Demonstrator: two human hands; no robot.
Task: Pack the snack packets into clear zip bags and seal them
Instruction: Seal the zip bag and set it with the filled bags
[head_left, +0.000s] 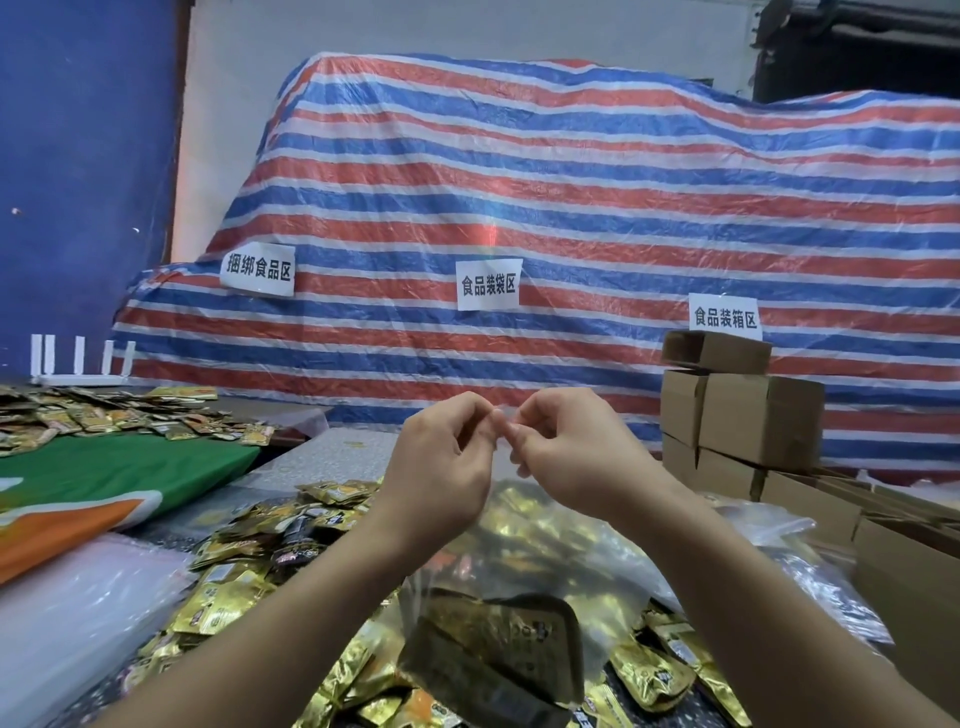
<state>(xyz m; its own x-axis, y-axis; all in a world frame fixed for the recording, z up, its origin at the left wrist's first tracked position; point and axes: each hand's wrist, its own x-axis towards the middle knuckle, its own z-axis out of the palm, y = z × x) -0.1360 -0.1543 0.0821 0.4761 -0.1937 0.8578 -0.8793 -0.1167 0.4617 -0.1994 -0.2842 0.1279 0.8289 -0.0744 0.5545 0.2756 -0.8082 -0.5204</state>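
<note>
A striped tarpaulin (519, 218) covers the bulk behind the bench (322, 457), with three paper labels stuck to it. Cardboard boxes (743, 415) stack at the right, and a green and orange cloth (104, 478) lies at the left.

Loose snack packets (249, 551) are heaped across the bench, more of them farther off at the left. A clear zip bag (498, 587), already loaded with packets, hangs between the forearms above that heap.

The left hand (441, 467) and right hand (576, 457) meet at the bag's top edge, fingers curled and fingertips pinching the thin plastic close together, apparently at the zip strip.

The likeliest fault is a partial seal: the film is nearly invisible at the pinch, so the two tracks could be misaligned and leave a gap. The bag's weight hangs wholly from that pinch, so a slip could drop it and spill packets into the loose pile. A packet corner riding high could also jam the closure.
</note>
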